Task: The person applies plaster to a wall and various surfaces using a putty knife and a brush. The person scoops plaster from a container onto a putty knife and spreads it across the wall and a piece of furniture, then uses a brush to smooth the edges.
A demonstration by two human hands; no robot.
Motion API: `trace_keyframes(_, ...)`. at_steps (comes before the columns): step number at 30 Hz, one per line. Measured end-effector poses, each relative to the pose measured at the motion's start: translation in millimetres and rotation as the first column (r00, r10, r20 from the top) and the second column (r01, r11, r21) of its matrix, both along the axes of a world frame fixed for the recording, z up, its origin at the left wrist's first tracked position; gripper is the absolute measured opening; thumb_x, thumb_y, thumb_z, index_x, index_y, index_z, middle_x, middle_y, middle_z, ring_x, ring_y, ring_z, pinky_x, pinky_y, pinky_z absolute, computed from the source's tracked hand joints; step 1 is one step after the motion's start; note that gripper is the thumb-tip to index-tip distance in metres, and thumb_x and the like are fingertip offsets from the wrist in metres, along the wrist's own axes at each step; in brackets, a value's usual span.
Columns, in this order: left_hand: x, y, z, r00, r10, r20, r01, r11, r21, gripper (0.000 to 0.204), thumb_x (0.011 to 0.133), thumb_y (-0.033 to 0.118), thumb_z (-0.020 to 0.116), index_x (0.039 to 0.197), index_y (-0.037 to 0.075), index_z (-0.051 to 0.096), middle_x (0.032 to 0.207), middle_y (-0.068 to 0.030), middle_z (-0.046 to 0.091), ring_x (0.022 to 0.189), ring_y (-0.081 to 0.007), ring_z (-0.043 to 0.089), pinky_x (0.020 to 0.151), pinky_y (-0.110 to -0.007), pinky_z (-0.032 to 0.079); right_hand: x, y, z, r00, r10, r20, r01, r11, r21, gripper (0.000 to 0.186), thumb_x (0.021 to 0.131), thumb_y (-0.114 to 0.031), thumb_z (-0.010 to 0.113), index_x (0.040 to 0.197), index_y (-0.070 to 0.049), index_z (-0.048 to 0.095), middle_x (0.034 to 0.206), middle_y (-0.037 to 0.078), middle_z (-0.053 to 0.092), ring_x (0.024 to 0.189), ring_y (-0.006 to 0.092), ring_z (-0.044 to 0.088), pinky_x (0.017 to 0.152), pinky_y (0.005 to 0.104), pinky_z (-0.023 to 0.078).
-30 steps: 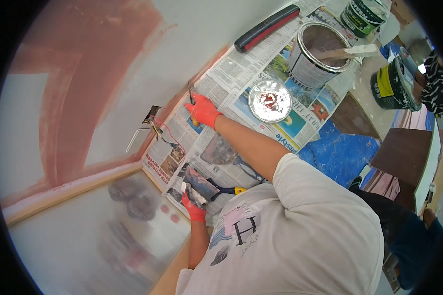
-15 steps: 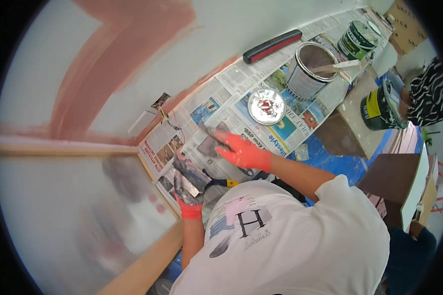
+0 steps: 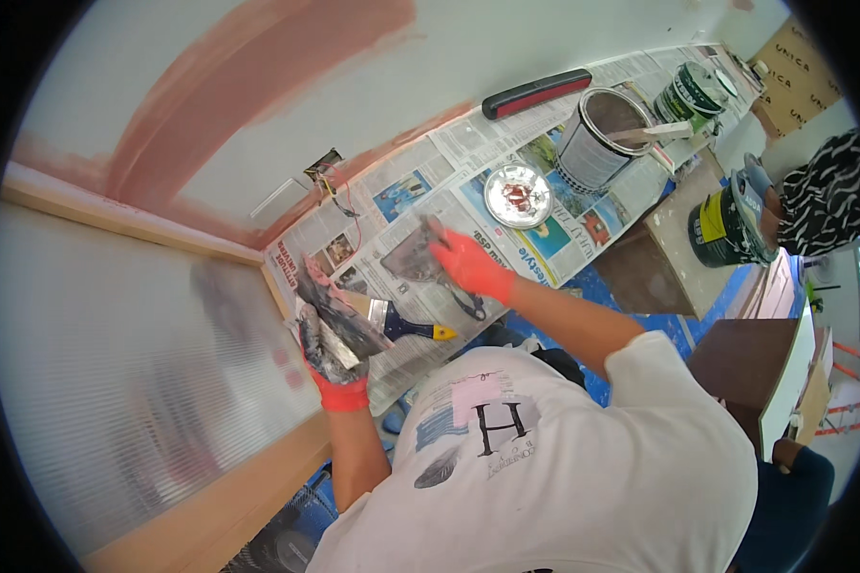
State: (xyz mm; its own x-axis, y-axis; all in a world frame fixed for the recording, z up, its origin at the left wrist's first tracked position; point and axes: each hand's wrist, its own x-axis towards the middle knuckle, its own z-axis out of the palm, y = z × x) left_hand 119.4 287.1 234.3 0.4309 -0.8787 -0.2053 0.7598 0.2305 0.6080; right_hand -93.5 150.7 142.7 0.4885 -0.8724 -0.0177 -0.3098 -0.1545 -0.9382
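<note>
The left hand (image 3: pixel 330 358) stays clenched around a paint-smeared scraper (image 3: pixel 339 320) at the newspaper's (image 3: pixel 492 205) near corner, while the right hand (image 3: pixel 468 265) has drawn back from the wall and now grips a grey rag (image 3: pixel 413 256) mid-sheet; beyond it stand a foil dish (image 3: pixel 518 196) and paint can (image 3: pixel 597 143), the far edge crowded

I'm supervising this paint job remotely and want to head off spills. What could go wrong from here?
1. The right hand reaches over the newspaper close to the open paint can with a stick resting in it; a bump might tip it.
2. The lid lies wet side up nearby, so a sleeve might smear paint.
3. The left hand grips a paint-coated tool by the brush; drips might land past the paper.
</note>
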Motion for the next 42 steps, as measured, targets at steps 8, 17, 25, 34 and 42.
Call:
trace_keyframes(8, -22, 38, 7, 0.998, -0.013, 0.055, 0.006, 0.991, 0.131, 0.056, 0.098, 0.031, 0.055, 0.146, 0.008, 0.039, 0.129, -0.0064, 0.058, 0.112, -0.021, 0.059, 0.092, -0.038, 0.052, 99, -149, -48, 0.839, -0.519, 0.163, 0.427, 0.814, 0.395, 0.053, 0.096, -0.021, 0.049, 0.144, 0.001, 0.042, 0.128, 0.029, 0.056, 0.11, 0.0329, 0.06, 0.105, 0.0354, 0.041)
trace_keyframes(17, 13, 72, -40, 1.0, -0.007, 0.019, 0.002, 0.955, 0.296, 0.049, 0.1, 0.029, 0.051, 0.144, 0.007, 0.044, 0.136, -0.0057, 0.055, 0.119, -0.0208, 0.055, 0.1, -0.037, 0.046, 145, -180, -91, 0.786, -0.585, 0.199, 0.533, 0.805, 0.259, 0.055, 0.095, -0.027, 0.055, 0.142, 0.0, 0.043, 0.126, 0.028, 0.059, 0.116, 0.039, 0.058, 0.101, 0.0403, 0.045)
trace_keyframes(25, 14, 58, -49, 0.999, 0.028, 0.016, -0.032, 0.929, 0.369, 0.04, 0.098, 0.028, 0.057, 0.133, 0.01, 0.054, 0.12, -0.0052, 0.064, 0.104, -0.0213, 0.063, 0.086, -0.04, 0.054, 128, -159, -73, 0.971, -0.233, 0.049, 0.218, 0.954, 0.205, 0.063, 0.092, -0.027, 0.057, 0.146, 0.0, 0.039, 0.12, 0.027, 0.063, 0.109, 0.0391, 0.061, 0.095, 0.0415, 0.046)
trace_keyframes(34, 14, 32, -36, 0.995, -0.086, 0.041, 0.078, 0.981, 0.177, 0.046, 0.099, 0.033, 0.055, 0.139, 0.01, 0.05, 0.13, -0.0034, 0.058, 0.119, -0.02, 0.055, 0.103, -0.039, 0.044, -4, -12, -9, 0.98, 0.126, 0.154, -0.093, 0.974, -0.205, 0.044, 0.089, -0.014, 0.059, 0.13, -0.002, 0.055, 0.148, 0.026, 0.041, 0.134, 0.0413, 0.044, 0.11, 0.0431, 0.037)
trace_keyframes(42, -15, 9, -29, 0.974, -0.025, 0.224, 0.03, 0.999, -0.016, 0.04, 0.1, 0.025, 0.055, 0.134, 0.006, 0.051, 0.12, -0.0059, 0.059, 0.109, -0.0168, 0.06, 0.09, -0.033, 0.051, -46, 88, 56, 0.87, 0.478, 0.121, -0.403, 0.831, -0.383, 0.045, 0.084, -0.01, 0.061, 0.129, -0.008, 0.057, 0.155, 0.021, 0.034, 0.138, 0.0394, 0.041, 0.11, 0.0455, 0.036)
